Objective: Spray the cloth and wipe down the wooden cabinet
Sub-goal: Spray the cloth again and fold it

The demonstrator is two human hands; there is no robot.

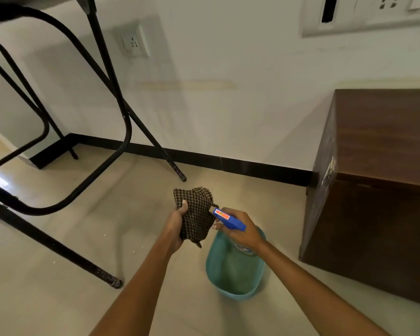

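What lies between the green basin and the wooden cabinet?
Bare floor separates basin and cabinet in the head view; the right forearm crosses above it.

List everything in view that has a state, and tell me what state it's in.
cloth: bunched, held off the floor.
left hand: grips the cloth.
spray bottle: held up, nozzle aimed at the cloth.
right hand: grips the spray bottle.
basin: upright on the floor.
cabinet: standing by the wall, pale smudges on its corner.
wall socket: nothing plugged in.
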